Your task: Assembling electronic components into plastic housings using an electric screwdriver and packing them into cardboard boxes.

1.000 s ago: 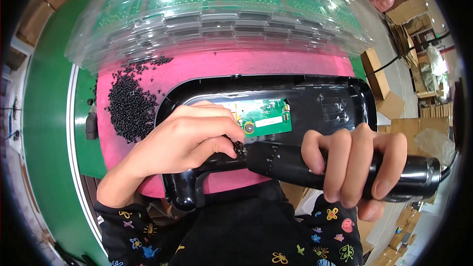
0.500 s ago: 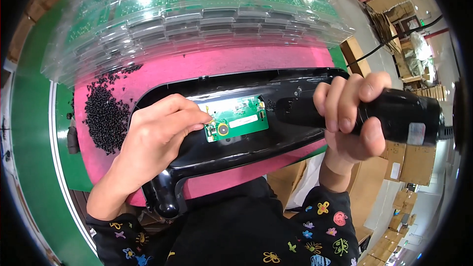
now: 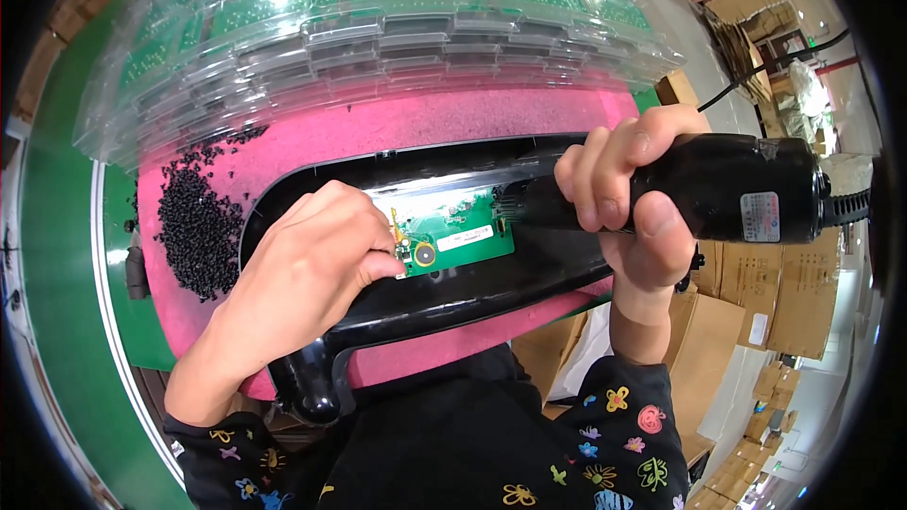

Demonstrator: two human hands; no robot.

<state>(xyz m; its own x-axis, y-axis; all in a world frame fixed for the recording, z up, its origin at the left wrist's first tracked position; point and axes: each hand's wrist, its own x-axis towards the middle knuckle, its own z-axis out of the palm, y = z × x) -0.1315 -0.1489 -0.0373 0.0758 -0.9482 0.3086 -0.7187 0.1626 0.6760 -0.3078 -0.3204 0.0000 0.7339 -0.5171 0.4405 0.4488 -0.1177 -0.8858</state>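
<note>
A long black plastic shell (image 3: 444, 307) is laid on a pink mat (image 3: 397, 132) on the bench. A small green circuit board (image 3: 453, 231) is seated inside the shell, near its middle. The board is touched at its left edge by the left hand (image 3: 302, 274). The fingers of that hand are curled, and something tiny is pinched between the thumb and first finger right at the board's corner; what it is cannot be told. The rest of the left hand is rested on the shell's rim.

A fat black power screwdriver (image 3: 699, 194) is held by the right hand (image 3: 628, 212). The grip of this hand is wrapped tight around the tool's body, with all fingers closed over it. The tool is laid almost flat, with its thin end pointed left at the right edge of the green board. A black cord (image 3: 846, 208) is joined to its thick end on the right.

A heap of little black screws (image 3: 194, 222) is piled on the pink mat, just to the left of the shell. A stack of clear plastic trays (image 3: 378, 9) filled with more green boards is placed behind the mat. A green strip (image 3: 66, 302) is seen along the left side. Brown cardboard boxes (image 3: 756, 321) are stacked on the floor at the lower right.
</note>
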